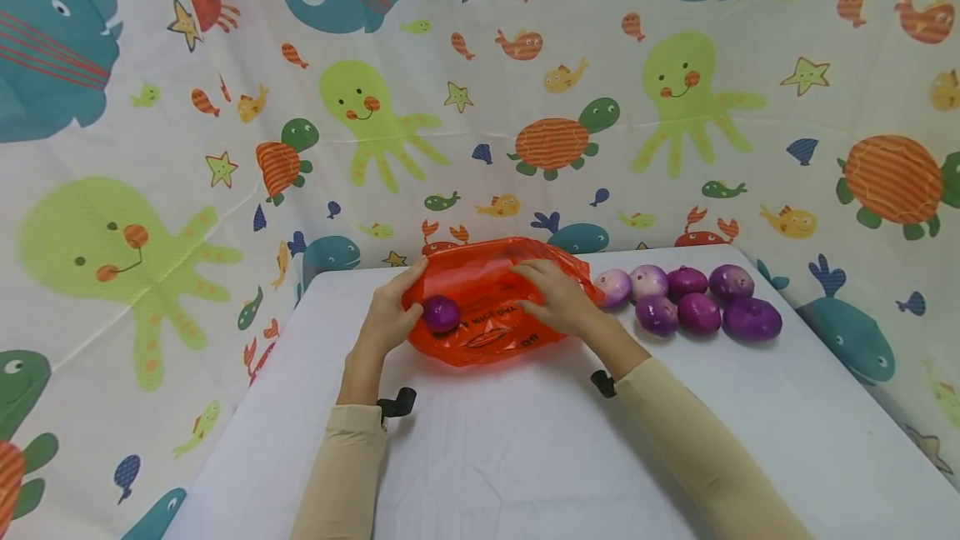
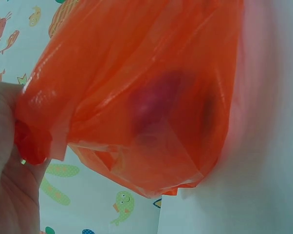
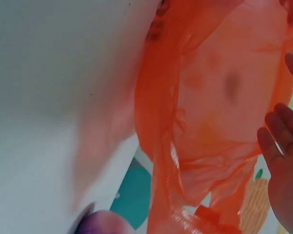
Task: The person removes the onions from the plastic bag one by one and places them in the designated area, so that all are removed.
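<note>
An orange-red plastic bag [image 1: 487,344] with dark print is spread at the far middle of the white table. My left hand [image 1: 386,315] grips its left edge, the plastic bunched between thumb and fingers in the left wrist view. A purple onion [image 1: 441,314] lies at the bag's left side, close to the left thumb; it shows as a dark blur through the plastic in the left wrist view. My right hand [image 1: 558,298] is at the bag's right side, fingers extended and apart. In the right wrist view those fingertips [image 3: 265,141] are right at the plastic's edge, holding nothing.
Several purple onions [image 1: 699,314] sit in two rows right of the bag, near my right forearm. A white cloth covers the table [image 1: 510,457]. Behind it and at the sides hangs a curtain [image 1: 480,182] printed with sea animals.
</note>
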The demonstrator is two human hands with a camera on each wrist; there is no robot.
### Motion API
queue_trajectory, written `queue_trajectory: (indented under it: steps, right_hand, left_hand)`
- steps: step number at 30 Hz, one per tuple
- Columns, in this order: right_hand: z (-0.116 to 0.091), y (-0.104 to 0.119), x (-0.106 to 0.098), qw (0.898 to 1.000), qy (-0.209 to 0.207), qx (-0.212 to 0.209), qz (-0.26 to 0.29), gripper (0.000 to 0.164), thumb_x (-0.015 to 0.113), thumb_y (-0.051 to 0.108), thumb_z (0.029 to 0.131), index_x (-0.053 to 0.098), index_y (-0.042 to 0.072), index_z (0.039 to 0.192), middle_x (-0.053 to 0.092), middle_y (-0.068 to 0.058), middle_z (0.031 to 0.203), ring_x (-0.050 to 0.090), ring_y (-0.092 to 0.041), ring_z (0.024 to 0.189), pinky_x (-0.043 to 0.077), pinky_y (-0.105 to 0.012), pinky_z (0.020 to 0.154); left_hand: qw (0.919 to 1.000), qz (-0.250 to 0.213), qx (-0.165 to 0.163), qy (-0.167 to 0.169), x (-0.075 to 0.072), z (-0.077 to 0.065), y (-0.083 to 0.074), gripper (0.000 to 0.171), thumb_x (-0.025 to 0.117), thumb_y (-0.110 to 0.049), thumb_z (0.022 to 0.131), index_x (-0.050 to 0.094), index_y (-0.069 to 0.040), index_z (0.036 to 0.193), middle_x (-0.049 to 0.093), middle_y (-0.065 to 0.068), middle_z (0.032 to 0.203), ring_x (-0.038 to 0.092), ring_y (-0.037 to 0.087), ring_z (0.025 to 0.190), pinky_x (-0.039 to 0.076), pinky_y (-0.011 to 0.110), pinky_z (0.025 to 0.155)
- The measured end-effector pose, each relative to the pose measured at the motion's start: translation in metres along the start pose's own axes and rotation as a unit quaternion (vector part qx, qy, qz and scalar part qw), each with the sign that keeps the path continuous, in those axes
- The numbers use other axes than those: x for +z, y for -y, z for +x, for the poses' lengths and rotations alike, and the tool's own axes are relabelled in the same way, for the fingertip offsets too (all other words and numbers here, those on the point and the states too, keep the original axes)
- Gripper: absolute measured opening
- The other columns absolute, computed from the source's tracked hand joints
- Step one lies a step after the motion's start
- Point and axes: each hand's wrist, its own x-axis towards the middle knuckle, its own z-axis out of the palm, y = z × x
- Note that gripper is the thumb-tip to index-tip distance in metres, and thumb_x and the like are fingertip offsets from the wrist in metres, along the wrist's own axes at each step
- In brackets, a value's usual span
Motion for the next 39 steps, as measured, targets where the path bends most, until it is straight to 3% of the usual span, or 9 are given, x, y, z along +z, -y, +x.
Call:
queue_trajectory:
  steps: [11, 17, 28, 39]
  right_hand:
    - [0.024, 0.013, 0.020, 0.998, 0.051, -0.024, 0.000, 0.061, 0.077, 0.024, 0.095, 0.054, 0.018, 0.150, 0.054, -0.006, 0.154, 0.048, -0.028, 0.144, 0.049, -0.051, 0.115]
    - [0.030, 0.022, 0.029, 0.997, 0.071, -0.010, 0.007, 0.062, 0.077, 0.024, 0.095, 0.052, 0.021, 0.152, 0.054, -0.004, 0.153, 0.047, -0.025, 0.144, 0.049, -0.050, 0.115]
    - [0.040, 0.031, 0.045, 0.994, 0.109, -0.014, 0.004, 0.062, 0.076, 0.025, 0.096, 0.052, 0.015, 0.152, 0.052, -0.006, 0.155, 0.047, -0.027, 0.145, 0.047, -0.050, 0.117]
    - [0.050, 0.039, 0.068, 0.990, 0.131, -0.036, -0.041, 0.062, 0.077, 0.026, 0.095, 0.054, 0.013, 0.151, 0.054, -0.006, 0.153, 0.050, -0.026, 0.142, 0.047, -0.046, 0.118]
  left_hand:
    - [0.9999, -0.007, -0.006, 0.005, -0.002, 0.000, -0.001, 0.082, 0.067, 0.017, 0.086, 0.046, -0.016, 0.158, 0.050, 0.004, 0.161, 0.046, 0.032, 0.150, 0.049, 0.053, 0.111]
    - [0.9999, -0.007, -0.004, 0.008, -0.004, 0.000, -0.002, 0.081, 0.066, 0.017, 0.086, 0.046, -0.015, 0.158, 0.049, 0.005, 0.161, 0.046, 0.032, 0.150, 0.048, 0.053, 0.112]
    - [0.9999, -0.014, -0.002, 0.006, -0.004, 0.000, -0.001, 0.080, 0.065, 0.018, 0.087, 0.046, -0.015, 0.158, 0.050, 0.005, 0.160, 0.047, 0.032, 0.149, 0.049, 0.052, 0.112]
    - [0.9999, -0.013, 0.000, 0.006, -0.005, 0.000, -0.002, 0.081, 0.066, 0.018, 0.087, 0.047, -0.016, 0.158, 0.051, 0.005, 0.160, 0.047, 0.032, 0.149, 0.048, 0.052, 0.112]
